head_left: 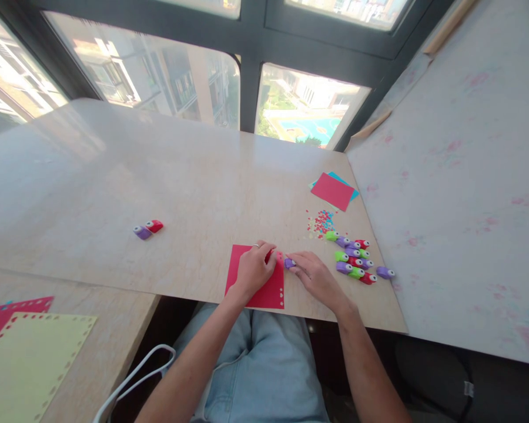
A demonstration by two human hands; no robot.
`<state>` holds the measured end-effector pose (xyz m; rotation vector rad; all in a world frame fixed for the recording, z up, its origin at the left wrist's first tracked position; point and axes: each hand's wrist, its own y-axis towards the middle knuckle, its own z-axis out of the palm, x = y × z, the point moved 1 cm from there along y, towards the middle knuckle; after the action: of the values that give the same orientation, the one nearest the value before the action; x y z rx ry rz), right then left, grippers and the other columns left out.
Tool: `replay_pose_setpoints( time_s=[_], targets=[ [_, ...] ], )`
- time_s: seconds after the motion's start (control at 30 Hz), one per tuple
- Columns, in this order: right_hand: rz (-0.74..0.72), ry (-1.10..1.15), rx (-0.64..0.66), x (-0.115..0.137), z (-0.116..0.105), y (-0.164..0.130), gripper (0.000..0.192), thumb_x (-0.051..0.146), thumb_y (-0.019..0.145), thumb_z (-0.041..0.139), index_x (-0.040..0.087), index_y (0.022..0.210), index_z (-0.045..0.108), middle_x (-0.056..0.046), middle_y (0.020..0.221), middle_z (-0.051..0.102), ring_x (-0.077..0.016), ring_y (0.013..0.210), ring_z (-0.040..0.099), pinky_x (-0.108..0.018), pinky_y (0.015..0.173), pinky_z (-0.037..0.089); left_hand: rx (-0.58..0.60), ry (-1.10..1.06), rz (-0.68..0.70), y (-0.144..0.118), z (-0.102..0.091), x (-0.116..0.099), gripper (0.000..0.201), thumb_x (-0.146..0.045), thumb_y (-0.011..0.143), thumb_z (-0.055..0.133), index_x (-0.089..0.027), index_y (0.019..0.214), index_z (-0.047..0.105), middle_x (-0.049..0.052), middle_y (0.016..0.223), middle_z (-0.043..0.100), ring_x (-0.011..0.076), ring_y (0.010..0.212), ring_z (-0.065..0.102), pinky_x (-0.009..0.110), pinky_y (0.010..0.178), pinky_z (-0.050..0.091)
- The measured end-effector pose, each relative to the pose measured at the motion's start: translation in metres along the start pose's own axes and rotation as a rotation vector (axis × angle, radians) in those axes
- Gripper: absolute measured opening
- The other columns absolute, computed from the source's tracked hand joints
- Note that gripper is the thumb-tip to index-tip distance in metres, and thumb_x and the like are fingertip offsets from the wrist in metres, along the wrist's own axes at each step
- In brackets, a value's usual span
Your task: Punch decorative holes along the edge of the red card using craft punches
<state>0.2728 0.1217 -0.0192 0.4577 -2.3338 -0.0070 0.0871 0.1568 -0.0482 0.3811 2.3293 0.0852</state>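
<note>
the red sheet (pixel 256 281) lies at the near table edge. the left hand (pixel 253 269) presses it flat; keep that firm. the right hand (pixel 314 276) pinches a purple punch (pixel 289 263) at its right edge; line it up with the punched holes. more punches (pixel 355 257) cluster farther right.

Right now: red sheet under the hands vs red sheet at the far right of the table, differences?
The near red sheet lies square to the table edge, pinned by the left hand, with punched holes along its right edge. The far red sheet sits turned, untouched, on a blue sheet; no holes visible. The near one looks bigger. Both lie flat.
</note>
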Motion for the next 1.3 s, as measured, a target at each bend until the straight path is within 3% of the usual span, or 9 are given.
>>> replay_pose_setpoints(
  time_s=[0.17,0.63,1.3],
  targets=[
    [-0.014,-0.068,0.014,0.0048,-0.0016,0.0007,0.033,0.017,0.093,0.051,0.026,0.122,0.065,-0.010,0.112,0.067,-0.0253,0.106,0.059,-0.045,0.094,0.049,0.003,0.003,-0.003,-0.0006,0.0007,0.0008,0.018,-0.024,0.092,0.052,-0.021,0.104,0.066,0.005,0.103,0.068,0.0180,0.086,0.065,0.027,0.072,0.048],
    [0.000,0.012,-0.043,-0.0013,0.0051,0.0005,0.032,0.020,0.093,0.051,0.026,0.121,0.065,-0.010,0.113,0.067,-0.0254,0.106,0.060,-0.044,0.095,0.049,0.021,0.009,-0.017,-0.0008,-0.0005,-0.0017,0.019,-0.024,0.092,0.052,-0.021,0.103,0.066,0.005,0.101,0.068,0.0184,0.086,0.065,0.027,0.072,0.048],
    [0.003,0.010,0.012,0.0016,0.0048,0.0023,0.029,0.025,0.094,0.054,0.025,0.120,0.065,-0.009,0.113,0.067,-0.0255,0.106,0.061,-0.044,0.095,0.048,0.025,0.026,-0.025,-0.0013,-0.0003,-0.0041,0.019,-0.027,0.094,0.050,-0.022,0.103,0.066,0.006,0.103,0.066,0.0183,0.084,0.065,0.027,0.072,0.048]
  ],
)
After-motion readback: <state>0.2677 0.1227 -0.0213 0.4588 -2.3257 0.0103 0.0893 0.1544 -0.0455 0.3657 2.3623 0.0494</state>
